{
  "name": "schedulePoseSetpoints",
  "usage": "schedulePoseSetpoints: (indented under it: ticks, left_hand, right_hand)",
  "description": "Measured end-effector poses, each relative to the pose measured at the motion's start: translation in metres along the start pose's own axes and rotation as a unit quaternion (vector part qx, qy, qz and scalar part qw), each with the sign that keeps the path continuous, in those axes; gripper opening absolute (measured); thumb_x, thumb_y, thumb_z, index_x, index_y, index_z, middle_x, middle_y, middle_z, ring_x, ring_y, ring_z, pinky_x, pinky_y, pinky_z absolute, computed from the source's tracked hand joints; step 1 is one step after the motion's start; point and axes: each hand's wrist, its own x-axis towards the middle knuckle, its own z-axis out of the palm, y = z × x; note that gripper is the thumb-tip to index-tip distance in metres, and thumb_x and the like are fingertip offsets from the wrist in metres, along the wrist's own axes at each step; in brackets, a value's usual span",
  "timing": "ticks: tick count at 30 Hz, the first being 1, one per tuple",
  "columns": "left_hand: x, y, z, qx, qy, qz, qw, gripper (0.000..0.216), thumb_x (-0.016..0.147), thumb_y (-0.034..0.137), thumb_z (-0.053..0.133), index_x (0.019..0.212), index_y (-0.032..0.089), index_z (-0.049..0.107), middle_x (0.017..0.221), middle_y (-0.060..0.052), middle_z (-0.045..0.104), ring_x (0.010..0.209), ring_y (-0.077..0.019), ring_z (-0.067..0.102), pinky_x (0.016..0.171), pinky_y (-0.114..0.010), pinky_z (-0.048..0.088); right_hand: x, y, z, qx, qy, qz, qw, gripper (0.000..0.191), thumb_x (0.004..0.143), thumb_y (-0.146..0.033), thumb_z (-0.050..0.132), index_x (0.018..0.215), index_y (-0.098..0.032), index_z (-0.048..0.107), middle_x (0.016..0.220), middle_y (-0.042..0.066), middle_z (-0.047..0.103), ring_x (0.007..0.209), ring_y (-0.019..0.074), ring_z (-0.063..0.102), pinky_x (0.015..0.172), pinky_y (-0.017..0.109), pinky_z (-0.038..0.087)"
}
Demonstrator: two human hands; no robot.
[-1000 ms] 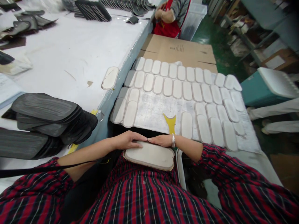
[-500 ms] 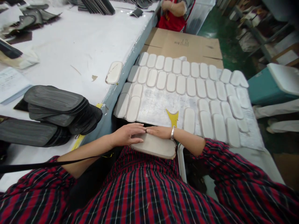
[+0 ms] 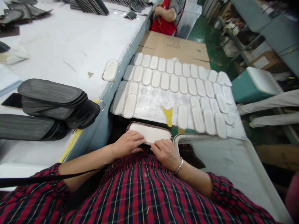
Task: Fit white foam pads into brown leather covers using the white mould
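Just in front of my body, a white oblong panel [image 3: 151, 133] with rounded ends and a dark rim lies lengthwise from left to right. My left hand [image 3: 130, 142] grips its near edge left of centre, fingers bent over the top face. Closer to the panel's right end, my right hand [image 3: 166, 153] is closed on the same edge, its fingertips on the white face. The undersides of both grips are hidden. Beyond the panel, a yellow forked piece [image 3: 168, 115] lies at the front edge of a pale board [image 3: 151, 104] bearing rows of similar white oblong panels [image 3: 182, 116].
Dark oblong pads [image 3: 52, 91] are stacked on the white table [image 3: 70, 46] at left. One more white panel [image 3: 110, 70] lies by that table's edge. A grey-white bin [image 3: 224, 158] stands at right. Past the cardboard [image 3: 170, 46] is a person in a red apron [image 3: 163, 23].
Both hands have shifted from the panel's far edge to its near edge. The panel now sits farther from my body, showing a whiter face and dark rim. The view has shifted slightly.
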Motion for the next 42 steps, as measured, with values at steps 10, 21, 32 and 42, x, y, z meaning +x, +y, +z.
schedulePoseSetpoints:
  ticks: [10, 21, 32, 42]
  left_hand:
    - [-0.002, 0.003, 0.01, 0.009, 0.052, -0.025, 0.998, 0.026, 0.087, 0.034, 0.048, 0.105, 0.02, 0.059, 0.102, -0.005, 0.062, 0.093, -0.0185, 0.05, 0.082, -0.033, 0.036]
    - [0.013, 0.013, 0.004, -0.032, 0.043, -0.114, 0.992, 0.015, 0.084, 0.023, 0.048, 0.081, 0.02, 0.063, 0.089, -0.001, 0.062, 0.083, -0.0169, 0.049, 0.073, -0.032, 0.034]
    - [0.022, 0.025, 0.002, 0.068, 0.03, -0.168, 0.983, 0.052, 0.084, 0.017, 0.045, 0.134, 0.024, 0.033, 0.097, -0.006, 0.059, 0.087, -0.0197, 0.053, 0.075, -0.034, 0.037]
    - [0.029, 0.029, -0.006, 0.049, 0.063, -0.086, 0.993, 0.028, 0.084, 0.024, 0.048, 0.111, 0.022, 0.057, 0.109, -0.008, 0.057, 0.1, -0.0246, 0.047, 0.078, -0.038, 0.035]
  right_hand:
    - [0.014, -0.007, 0.003, 0.014, 0.0, 0.068, 0.998, 0.021, 0.087, -0.019, 0.042, 0.072, -0.016, 0.055, 0.074, 0.006, 0.05, 0.073, 0.0182, 0.04, 0.069, 0.033, 0.027]
    - [0.034, -0.017, -0.002, 0.03, -0.074, 0.232, 0.969, 0.011, 0.082, -0.021, 0.048, 0.073, -0.018, 0.053, 0.077, 0.005, 0.053, 0.075, 0.0196, 0.047, 0.068, 0.033, 0.03]
    - [-0.02, 0.006, -0.007, 0.025, 0.087, 0.237, 0.967, 0.056, 0.08, -0.044, 0.055, 0.125, -0.014, 0.042, 0.12, 0.014, 0.049, 0.111, 0.0261, 0.043, 0.098, 0.046, 0.029]
    - [-0.045, 0.008, 0.014, 0.046, 0.165, 0.174, 0.97, 0.013, 0.084, -0.019, 0.053, 0.091, -0.023, 0.063, 0.104, 0.002, 0.063, 0.109, 0.0171, 0.049, 0.106, 0.045, 0.023]
